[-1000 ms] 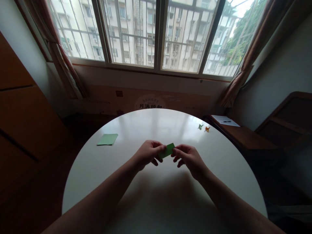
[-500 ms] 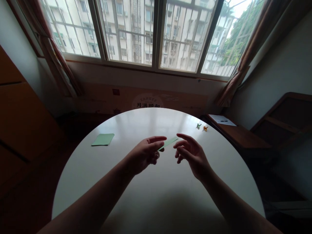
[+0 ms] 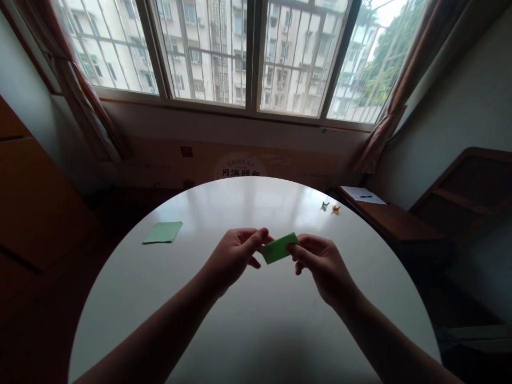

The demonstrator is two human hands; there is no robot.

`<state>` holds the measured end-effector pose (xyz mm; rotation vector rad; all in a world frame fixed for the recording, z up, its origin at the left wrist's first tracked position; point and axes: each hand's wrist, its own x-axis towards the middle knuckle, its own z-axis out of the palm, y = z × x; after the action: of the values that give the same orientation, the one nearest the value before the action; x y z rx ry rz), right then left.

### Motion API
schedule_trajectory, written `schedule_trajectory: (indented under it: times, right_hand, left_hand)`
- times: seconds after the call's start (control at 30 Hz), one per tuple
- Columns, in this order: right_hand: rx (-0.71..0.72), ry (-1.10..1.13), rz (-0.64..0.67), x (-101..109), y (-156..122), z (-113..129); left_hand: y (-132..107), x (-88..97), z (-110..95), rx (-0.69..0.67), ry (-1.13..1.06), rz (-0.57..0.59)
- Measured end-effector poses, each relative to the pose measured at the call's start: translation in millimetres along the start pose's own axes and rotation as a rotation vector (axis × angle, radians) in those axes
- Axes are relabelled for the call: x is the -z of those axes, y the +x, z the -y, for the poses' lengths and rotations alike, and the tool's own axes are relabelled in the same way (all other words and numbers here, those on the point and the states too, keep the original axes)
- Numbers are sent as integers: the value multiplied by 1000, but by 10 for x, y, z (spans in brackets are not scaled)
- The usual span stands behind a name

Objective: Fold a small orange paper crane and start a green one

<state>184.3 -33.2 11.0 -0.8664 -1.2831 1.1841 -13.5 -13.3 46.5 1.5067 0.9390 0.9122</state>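
Note:
A bright green sheet of folded paper (image 3: 280, 248), a small tilted rectangle, is held above the table between my two hands. My right hand (image 3: 322, 258) pinches its right end, thumb in front and fingers behind. At the left end, my left hand (image 3: 239, 250) is closed, with its thumb raised near the paper's upper left corner and fingers partly hidden behind it. A stack of pale green paper squares (image 3: 163, 232) lies on the white round table (image 3: 256, 330) to the left. Two small folded paper figures stand at the far right, one green (image 3: 325, 206) and one orange (image 3: 336, 210).
Past the table's right edge, a white sheet with a dark object (image 3: 365, 196) lies on a brown wooden surface (image 3: 416, 226). A wooden chair (image 3: 472, 186) stands beyond. Behind the table is a barred window (image 3: 252, 58) with curtains on both sides.
The folded paper has turned from nearly edge-on to show its bright green broad face. My right hand has moved in from apart and taken its right end. The view has shifted slightly.

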Motion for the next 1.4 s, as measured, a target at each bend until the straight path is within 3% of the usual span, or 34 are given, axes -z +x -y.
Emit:
schedule_trajectory:
  times: [0.17,0.4,0.7,0.83,0.97,1.17,1.27,1.4]
  right_hand:
    - [-60,15,22,-40,-17,0]
    - [-105,-13,34,-48,-25,-10]
    - [-99,-17,-61,-36,-4,-40]
    - [-83,-46,-100,-16,20,-80]
    - [-26,-66,-85,-12,40,-99]
    - [188,-195,58,-21,42,-98]
    - [273,-265,135,-12,42,-96]
    - [291,-304,154,4,55,-113]
  left_hand:
    - [-44,-40,-10,-66,165,-9]
    - [16,-81,23,155,-79,25]
    - [16,-69,17,236,-111,33]
    - [64,-23,87,318,-220,-22]
    - [108,47,178,447,-310,14]
    - [103,172,216,575,-367,348]
    - [96,193,193,531,-313,338]
    - [99,157,175,469,-212,220]
